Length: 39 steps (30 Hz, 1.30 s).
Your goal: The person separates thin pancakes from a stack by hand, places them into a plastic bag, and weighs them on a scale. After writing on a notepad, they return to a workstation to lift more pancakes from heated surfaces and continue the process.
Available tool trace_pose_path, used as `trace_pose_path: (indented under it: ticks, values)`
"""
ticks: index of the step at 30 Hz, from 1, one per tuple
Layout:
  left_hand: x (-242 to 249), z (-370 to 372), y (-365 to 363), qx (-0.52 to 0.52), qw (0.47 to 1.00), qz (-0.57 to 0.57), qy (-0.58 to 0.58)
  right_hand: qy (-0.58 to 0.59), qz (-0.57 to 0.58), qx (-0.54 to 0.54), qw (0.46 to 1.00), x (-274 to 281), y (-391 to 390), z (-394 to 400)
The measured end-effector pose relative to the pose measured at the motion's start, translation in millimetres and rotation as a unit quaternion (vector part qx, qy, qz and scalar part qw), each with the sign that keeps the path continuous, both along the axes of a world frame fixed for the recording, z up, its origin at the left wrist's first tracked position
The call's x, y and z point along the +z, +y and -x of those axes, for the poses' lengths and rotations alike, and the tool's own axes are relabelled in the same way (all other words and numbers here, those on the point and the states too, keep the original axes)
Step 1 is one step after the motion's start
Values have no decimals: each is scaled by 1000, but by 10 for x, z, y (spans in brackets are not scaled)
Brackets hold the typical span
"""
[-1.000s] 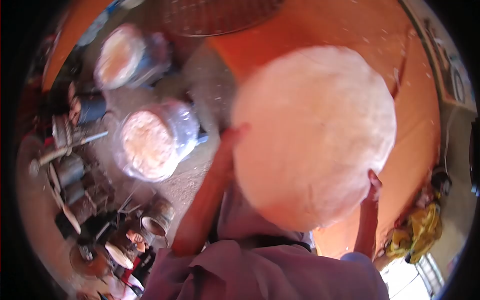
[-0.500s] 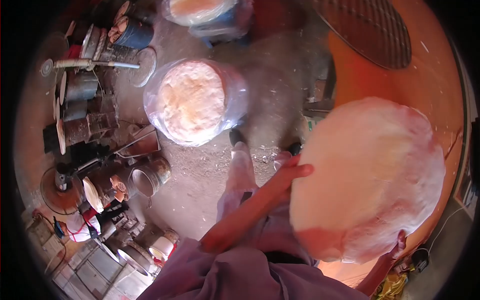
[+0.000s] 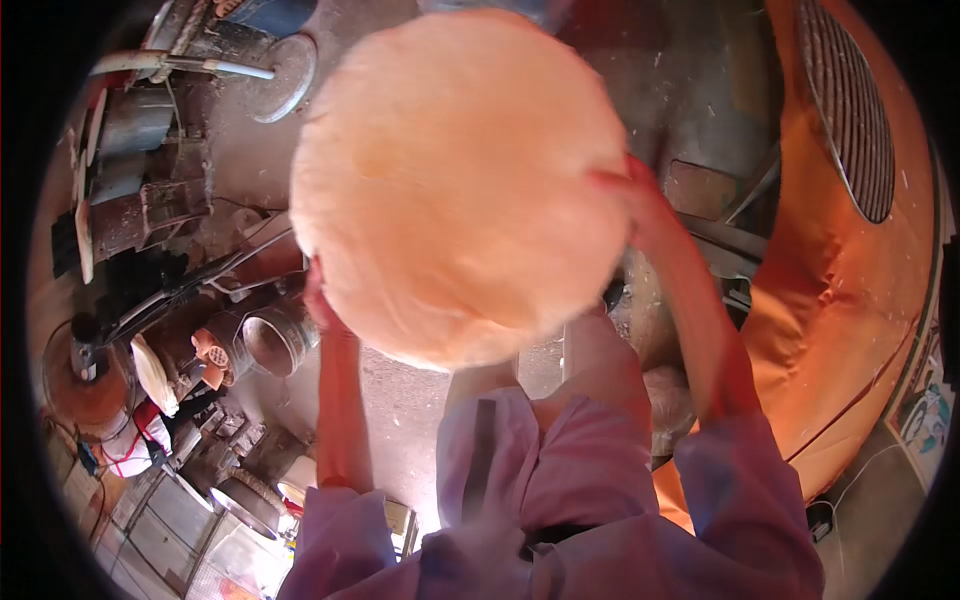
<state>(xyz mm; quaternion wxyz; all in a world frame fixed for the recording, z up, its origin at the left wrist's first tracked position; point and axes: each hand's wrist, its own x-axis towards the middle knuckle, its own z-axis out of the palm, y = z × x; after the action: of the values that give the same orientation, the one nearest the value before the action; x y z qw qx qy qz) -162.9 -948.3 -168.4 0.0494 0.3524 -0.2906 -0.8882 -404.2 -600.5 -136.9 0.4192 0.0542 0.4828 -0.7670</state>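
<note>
The dusty grey dirt floor (image 3: 400, 400) is sunlit. Dark metal cans and tins (image 3: 130, 180) crowd its left edge. A big orange cloth (image 3: 830, 300) covers its right edge, under a round woven tray (image 3: 850, 110).

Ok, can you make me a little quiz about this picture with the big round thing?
1. True or false: both hands hold the disc by its edges.
2. Which lies to the right of the person? A) orange cloth B) a blue bucket C) a bicycle
3. Fill in: beside the left hand, lower down, stands an open metal ____.

Key:
1. True. The left hand grips the lower left edge, the right hand the right edge.
2. A, the orange cloth, with a round woven tray on it.
3. Can.
</note>
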Motion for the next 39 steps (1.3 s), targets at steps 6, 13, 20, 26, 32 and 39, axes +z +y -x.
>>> trace_pose_path:
  ticks: [6, 13, 20, 26, 32, 39]
  values:
    - [-1015, 239, -875, 40, 997, 27, -61, -36, -41, 65, 996, -1313, -1110, 352]
    - [-1217, 226, -964, 53, 994, 20, -98, 38, -73, 46, 995, -1418, -1150, 283]
    - [-1277, 256, -870, 64, 984, 79, -149, 41, -132, 76, 988, -1603, -1153, 351]
    - [-939, 465, -778, 55, 978, 94, -180, 51, -114, 10, 992, -1590, -1147, 197]
    - [-1076, 466, -902, 29, 976, 106, -190, 62, -120, 16, 991, -1545, -1099, 173]
    - [-980, 458, -608, 14, 968, 175, -178, 233, -355, -13, 905, -1415, -1006, 243]
